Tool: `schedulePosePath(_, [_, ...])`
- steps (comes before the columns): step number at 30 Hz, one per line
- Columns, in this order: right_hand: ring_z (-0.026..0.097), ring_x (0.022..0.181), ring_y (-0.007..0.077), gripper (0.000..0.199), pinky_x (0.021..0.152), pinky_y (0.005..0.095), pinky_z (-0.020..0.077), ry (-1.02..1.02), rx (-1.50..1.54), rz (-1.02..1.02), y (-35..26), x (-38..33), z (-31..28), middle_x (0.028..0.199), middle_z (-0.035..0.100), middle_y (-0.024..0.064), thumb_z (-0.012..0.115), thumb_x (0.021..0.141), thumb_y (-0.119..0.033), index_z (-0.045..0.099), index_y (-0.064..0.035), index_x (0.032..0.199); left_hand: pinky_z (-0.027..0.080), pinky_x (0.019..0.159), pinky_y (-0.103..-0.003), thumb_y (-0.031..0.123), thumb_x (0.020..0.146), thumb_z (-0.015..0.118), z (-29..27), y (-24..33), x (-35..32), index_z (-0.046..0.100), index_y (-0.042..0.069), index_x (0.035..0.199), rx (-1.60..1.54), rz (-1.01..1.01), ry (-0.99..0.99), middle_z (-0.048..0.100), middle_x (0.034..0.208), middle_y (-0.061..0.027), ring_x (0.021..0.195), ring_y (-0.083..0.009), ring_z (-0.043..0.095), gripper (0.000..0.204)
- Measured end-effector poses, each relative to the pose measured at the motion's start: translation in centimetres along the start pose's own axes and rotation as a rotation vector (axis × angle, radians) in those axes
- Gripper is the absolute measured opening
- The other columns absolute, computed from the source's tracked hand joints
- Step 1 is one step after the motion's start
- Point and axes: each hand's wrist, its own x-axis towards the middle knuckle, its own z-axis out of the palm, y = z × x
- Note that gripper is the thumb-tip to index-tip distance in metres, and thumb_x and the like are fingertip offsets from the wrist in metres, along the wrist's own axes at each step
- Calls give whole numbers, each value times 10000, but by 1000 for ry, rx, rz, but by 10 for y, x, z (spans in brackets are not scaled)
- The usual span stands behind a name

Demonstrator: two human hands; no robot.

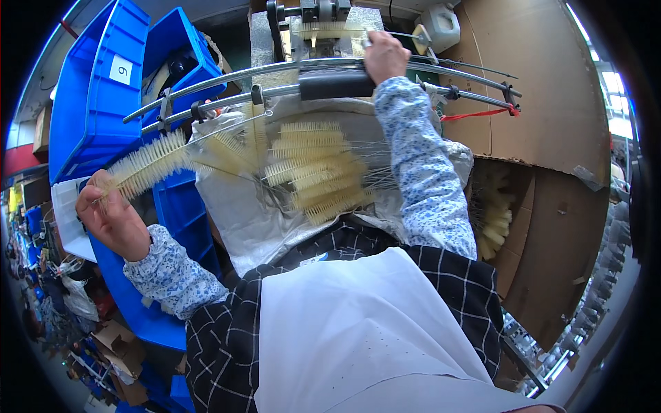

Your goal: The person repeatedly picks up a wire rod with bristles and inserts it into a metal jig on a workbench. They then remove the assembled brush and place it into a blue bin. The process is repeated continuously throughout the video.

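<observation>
My left hand (116, 219) is out at the left, fingers pinched on the bristled tip of a cream bottle brush (148, 165). The brush's twisted wire handle slants up to the right and ends in a small loop. Up at the machine (323, 12), my right hand (385, 56) is closed at the right end of another bottle brush (327, 31), which lies crosswise under the rollers. The fingers partly hide that grip. On the white sack (237, 234) over my lap is a pile of similar brushes (317, 168), wire handles toward the right.
Two curved metal rails with a black sleeve (334, 82) cross in front of the machine. Blue bins (96, 89) stand at the left. Large cardboard (533, 82) walls the right side, with more brushes (496, 224) beneath. A white jug (441, 27) stands behind.
</observation>
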Motion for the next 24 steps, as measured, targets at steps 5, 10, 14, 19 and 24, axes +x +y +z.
schedulePosePath(5, [566,910,236,253,761,432,431,55,12,-21,71,10,-4,944,598,58,534,755,-159,596,-161,1001,396,824,-330,11,737,487,4,5,-1,456,31,966,-54,-31,126,507,970,-164,889,-200,492,232])
schedulePosePath(10, [528,955,306,285,837,382,415,-82,26,-3,120,50,-15,1049,568,105,496,788,-252,597,-149,1033,439,770,-306,37,736,519,25,9,4,456,17,972,-142,-88,104,515,940,-144,846,-186,517,245])
schedulePosePath(14, [477,1059,285,290,896,401,367,-208,-395,-72,114,41,-35,1104,559,33,434,836,-323,562,-261,1089,451,759,-286,44,755,514,51,1,4,428,20,999,-170,-163,-49,497,963,-135,860,-184,517,259])
schedulePosePath(19, [577,855,234,229,759,321,447,-386,231,-68,136,25,-95,943,614,98,494,847,-204,595,-115,1033,442,751,-249,97,748,545,74,-3,1,439,27,971,-118,-239,-145,507,924,-99,831,-142,515,256])
schedulePosePath(24, [543,882,201,335,778,300,430,-577,669,-323,77,-30,-141,992,581,94,537,841,-214,519,-43,1128,435,631,-184,28,759,541,151,-10,0,452,45,940,-298,-297,-283,504,838,-21,697,-64,512,202])
